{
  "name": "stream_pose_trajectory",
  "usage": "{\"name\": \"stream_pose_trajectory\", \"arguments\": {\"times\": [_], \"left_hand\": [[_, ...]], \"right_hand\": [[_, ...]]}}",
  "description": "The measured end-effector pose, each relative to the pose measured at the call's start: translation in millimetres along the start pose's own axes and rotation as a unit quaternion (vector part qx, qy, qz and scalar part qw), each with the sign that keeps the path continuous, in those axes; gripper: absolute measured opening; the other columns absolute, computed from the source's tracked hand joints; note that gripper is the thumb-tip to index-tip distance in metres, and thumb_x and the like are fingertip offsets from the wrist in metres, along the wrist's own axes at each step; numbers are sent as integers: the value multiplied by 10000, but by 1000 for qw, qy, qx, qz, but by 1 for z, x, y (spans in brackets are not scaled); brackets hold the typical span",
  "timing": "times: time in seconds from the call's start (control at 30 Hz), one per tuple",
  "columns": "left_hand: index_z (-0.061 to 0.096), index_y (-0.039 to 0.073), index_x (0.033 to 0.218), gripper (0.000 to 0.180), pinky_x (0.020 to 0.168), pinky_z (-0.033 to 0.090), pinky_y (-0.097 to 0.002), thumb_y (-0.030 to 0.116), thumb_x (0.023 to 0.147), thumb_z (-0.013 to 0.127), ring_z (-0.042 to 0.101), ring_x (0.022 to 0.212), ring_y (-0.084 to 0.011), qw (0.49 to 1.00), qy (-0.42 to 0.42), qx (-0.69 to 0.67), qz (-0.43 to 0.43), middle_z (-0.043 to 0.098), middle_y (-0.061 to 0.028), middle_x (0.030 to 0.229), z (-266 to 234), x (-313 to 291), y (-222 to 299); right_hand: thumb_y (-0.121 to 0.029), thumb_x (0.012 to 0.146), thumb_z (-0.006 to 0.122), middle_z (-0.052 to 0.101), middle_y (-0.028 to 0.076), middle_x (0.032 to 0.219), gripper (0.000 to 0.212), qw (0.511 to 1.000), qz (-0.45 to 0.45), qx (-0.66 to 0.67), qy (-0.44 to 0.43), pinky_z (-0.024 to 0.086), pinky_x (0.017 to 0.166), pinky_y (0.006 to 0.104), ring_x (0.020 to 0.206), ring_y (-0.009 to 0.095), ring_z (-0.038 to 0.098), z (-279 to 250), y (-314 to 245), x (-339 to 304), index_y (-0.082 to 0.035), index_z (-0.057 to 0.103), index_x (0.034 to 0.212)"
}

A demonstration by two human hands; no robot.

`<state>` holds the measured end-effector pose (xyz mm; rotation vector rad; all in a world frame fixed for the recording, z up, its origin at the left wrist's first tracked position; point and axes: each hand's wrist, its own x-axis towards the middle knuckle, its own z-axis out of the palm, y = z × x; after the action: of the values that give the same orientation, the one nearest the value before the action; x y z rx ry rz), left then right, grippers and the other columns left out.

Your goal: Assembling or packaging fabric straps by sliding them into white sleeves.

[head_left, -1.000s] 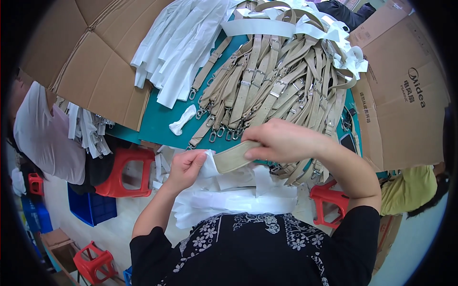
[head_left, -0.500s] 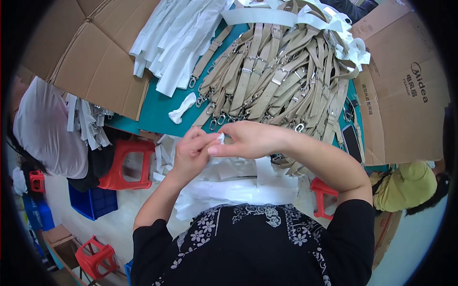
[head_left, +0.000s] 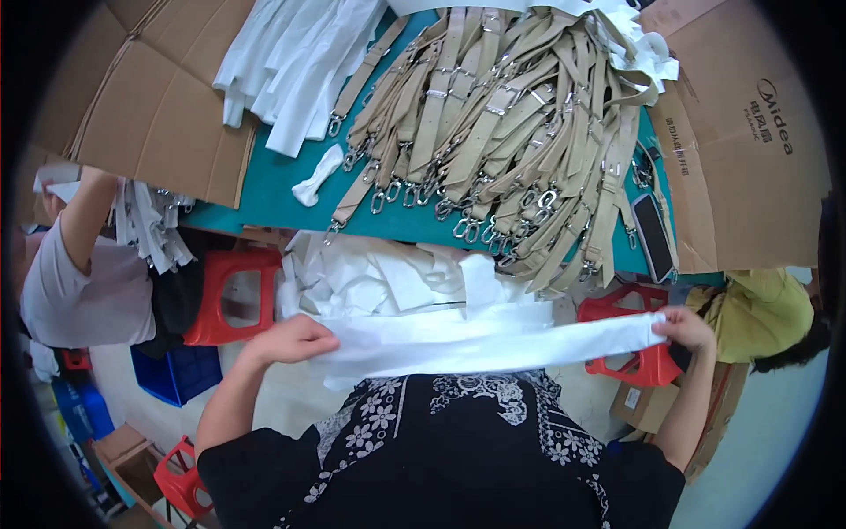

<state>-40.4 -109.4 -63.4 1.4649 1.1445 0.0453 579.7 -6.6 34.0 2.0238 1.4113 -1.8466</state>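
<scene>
A long white strip point(head_left: 502, 351), paper or thin fabric, stretches almost level in front of my body. My left hand point(head_left: 295, 340) is closed at its left end, thumb pointing inward. The other end is pinched by my right hand point(head_left: 688, 331), well out to the right. Behind the strip, more crumpled white strips point(head_left: 379, 271) hang or lie below the table edge. On the table beyond lies a big heap of beige straps point(head_left: 493, 115) with metal snap hooks and buckles. A small bunched white piece point(head_left: 318, 176) rests to their left.
White strips point(head_left: 304, 70) lie flat at the table's back left. Cardboard boxes flank the green table point(head_left: 273, 198). A phone point(head_left: 650, 238) lies at its right edge. Red stools point(head_left: 231, 298) stand below. People sit at both sides, one with a raised arm point(head_left: 88, 212).
My hands, close together over the table edge before, have moved far apart and nearer my body. The white strip is now stretched between them. The table appears higher in view.
</scene>
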Motion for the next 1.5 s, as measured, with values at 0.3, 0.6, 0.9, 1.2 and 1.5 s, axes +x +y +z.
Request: {"name": "stream_pose_trajectory", "arguments": {"times": [0.3, 0.6, 0.9, 1.2, 1.5], "left_hand": [[564, 2, 696, 342, 436, 371, -229, 305, 852, 533, 460, 426, -84, 841, 463, -237, -149, 490, -8, 496, 57, 50, -67], [602, 18, 797, 655, 420, 329, -251, 640, 800, 398, 422, 464, -115, 550, 329, -725, -251, 486, -11, 548, 14, 100, -210], [544, 75, 1025, 302, 510, 407, -298, 308, 842, 486, 500, 597, -183, 394, 395, -806, -196, 540, -62, 721, 27, 148, -329], [501, -21, 1077, 251, 897, 439, -404, 89, 852, 496, 547, 993, -274, 350, 573, -736, 82, 565, -143, 1060, 1, 24, -288], [659, -37, 786, 77, 578, 426, -204, 21, 749, 623, 542, 626, -76, 751, 608, -232, 114, 625, -54, 700, -52, 9, 59]], "right_hand": [[-333, 694, 633, 606, 139, 995, 408, 907, 148, -369, 138, 449, 787, 340, 930, 257, 578, 17, 151, 126, -85, 596, 1016], [-298, 744, 595, 622, 172, 890, 316, 921, -107, -354, 123, 467, 774, 360, 853, 301, 597, 66, 62, 147, -36, 635, 916], [-378, 767, 544, 628, 143, 800, 323, 883, -125, -450, 37, 475, 714, 383, 768, 301, 601, 103, -22, 111, -77, 653, 812], [-325, 807, 564, 618, 125, 751, 272, 910, -194, -352, -106, 469, 643, 345, 717, 269, 599, 119, -113, 56, -74, 634, 886], [-368, 789, 573, 617, 110, 716, 317, 788, -403, -327, 331, 463, 593, 353, 672, 257, 601, 115, -270, 109, -64, 659, 798]]}}
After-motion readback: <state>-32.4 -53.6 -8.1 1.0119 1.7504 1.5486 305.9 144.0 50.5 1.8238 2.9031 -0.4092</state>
